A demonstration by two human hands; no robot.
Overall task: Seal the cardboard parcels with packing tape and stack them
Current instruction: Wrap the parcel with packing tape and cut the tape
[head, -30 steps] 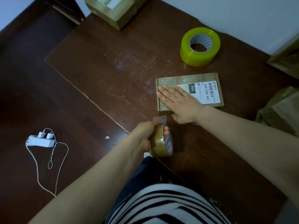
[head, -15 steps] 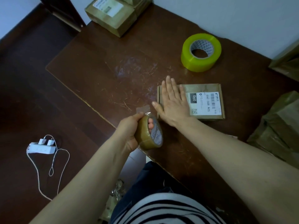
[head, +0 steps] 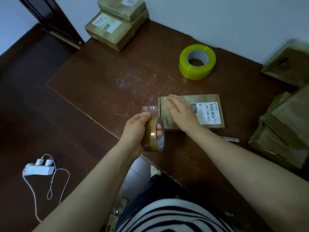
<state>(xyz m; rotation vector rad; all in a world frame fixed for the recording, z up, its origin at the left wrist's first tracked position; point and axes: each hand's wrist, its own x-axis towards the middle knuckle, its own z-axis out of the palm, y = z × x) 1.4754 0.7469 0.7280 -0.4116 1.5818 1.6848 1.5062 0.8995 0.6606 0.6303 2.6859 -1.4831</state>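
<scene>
On my feed the left hand (head: 135, 129) had the brown tape roll (head: 153, 135) firmly gripped: its fingers (head: 158, 128) were hooked through the core and the thumb lay over the outer winding, with the roll held on edge above the near edge of the bench (head: 103, 81). A short loose tape end (head: 149, 109) stood up just beyond that thumb, clear and crinkled. The right hand (head: 182, 114) was out flat over the flat parcel (head: 207, 99), fingers straight and pressed together, covering its left half. There was motion blur there, so I couldn't tell whether the palm was touching the cardboard. The parcel lay flat on the bench just right of the left fingers, its white label (head: 209, 113) showing to the right of the right hand. A yellow-green tape roll (head: 189, 69) sat on its side well beyond the right fingers, near the wall. A stack of parcels (head: 115, 29) stood at the far corner, well beyond the left fingers, and more brown parcels (head: 287, 124) were piled well to the right. A slim white tool (head: 231, 139) lay just right of the right forearm, and a white power strip (head: 39, 169) sat on the floor, far left of the left hand.
</scene>
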